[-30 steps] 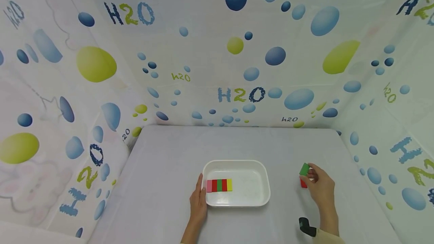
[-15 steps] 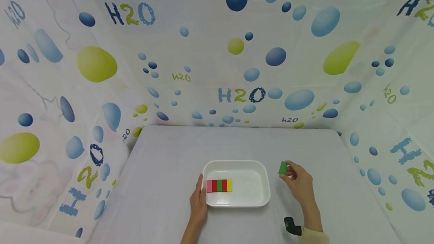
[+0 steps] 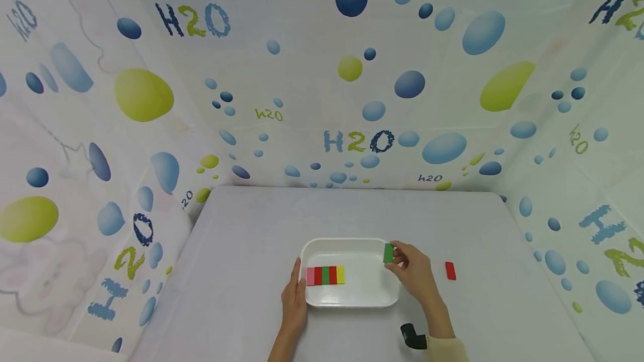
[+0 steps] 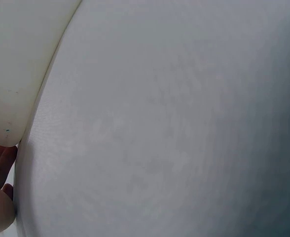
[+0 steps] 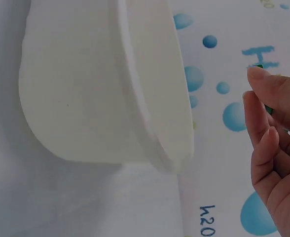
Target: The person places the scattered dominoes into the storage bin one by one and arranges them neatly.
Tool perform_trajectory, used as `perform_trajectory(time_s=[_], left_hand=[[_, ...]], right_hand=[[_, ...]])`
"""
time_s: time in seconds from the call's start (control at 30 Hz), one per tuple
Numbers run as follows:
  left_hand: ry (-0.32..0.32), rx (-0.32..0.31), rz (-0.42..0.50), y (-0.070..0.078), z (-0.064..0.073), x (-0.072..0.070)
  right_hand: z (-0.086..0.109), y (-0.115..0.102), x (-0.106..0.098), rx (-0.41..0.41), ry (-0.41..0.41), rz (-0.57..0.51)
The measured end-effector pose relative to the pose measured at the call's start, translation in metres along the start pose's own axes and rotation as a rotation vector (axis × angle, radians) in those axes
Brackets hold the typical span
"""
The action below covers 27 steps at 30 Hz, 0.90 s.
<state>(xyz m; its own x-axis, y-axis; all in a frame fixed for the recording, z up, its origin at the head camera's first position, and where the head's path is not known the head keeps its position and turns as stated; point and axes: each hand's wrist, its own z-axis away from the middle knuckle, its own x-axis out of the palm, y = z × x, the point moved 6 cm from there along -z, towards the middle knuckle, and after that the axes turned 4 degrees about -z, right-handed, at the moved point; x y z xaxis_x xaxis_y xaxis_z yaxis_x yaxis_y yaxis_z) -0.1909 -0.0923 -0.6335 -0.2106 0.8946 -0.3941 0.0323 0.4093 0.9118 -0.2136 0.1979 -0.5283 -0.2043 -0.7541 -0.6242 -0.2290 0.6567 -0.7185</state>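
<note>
My right hand (image 3: 413, 271) pinches a green block (image 3: 388, 253) between thumb and fingertips, over the right end of a white tray (image 3: 372, 295). In the right wrist view only slivers of the block show behind the fingers. Inside the tray, on its left side, several coloured blocks stand side by side: a pink block (image 3: 310, 276), two red ones, a green one and a yellow block (image 3: 340, 275). My left hand (image 3: 294, 300) rests along the tray's left wall with straight fingers. In the left wrist view, the fingers (image 4: 4, 159) touch the tray's lower corner.
A single red block (image 3: 450, 271) lies on the white-covered table (image 3: 241, 250), right of my right forearm. A black device (image 3: 413, 337) is on the right wrist. Patterned sheets (image 3: 302, 82) with blue and green dots rise behind and at both sides.
My right hand has carried the green block leftward from beside the red block to over the tray's right end. The red block is now uncovered. The left hand and tray stay put.
</note>
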Motion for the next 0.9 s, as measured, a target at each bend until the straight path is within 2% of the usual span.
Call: perform_trajectory(time_s=[0.4, 0.53, 0.8, 0.9], left_hand=[[0.013, 0.009, -0.008, 0.004, 0.002, -0.002], [0.025, 0.017, -0.021, 0.004, 0.002, -0.002], [0.033, 0.024, -0.033, 0.004, 0.002, -0.002], [0.031, 0.026, -0.036, 0.005, 0.002, -0.002]], right_hand=[[-0.005, -0.004, 0.054, 0.063, -0.179, -0.022], [-0.005, -0.003, 0.067, 0.082, -0.224, -0.037], [-0.006, -0.001, 0.088, 0.063, -0.297, -0.057], [-0.006, 0.001, 0.095, 0.090, -0.336, -0.045]])
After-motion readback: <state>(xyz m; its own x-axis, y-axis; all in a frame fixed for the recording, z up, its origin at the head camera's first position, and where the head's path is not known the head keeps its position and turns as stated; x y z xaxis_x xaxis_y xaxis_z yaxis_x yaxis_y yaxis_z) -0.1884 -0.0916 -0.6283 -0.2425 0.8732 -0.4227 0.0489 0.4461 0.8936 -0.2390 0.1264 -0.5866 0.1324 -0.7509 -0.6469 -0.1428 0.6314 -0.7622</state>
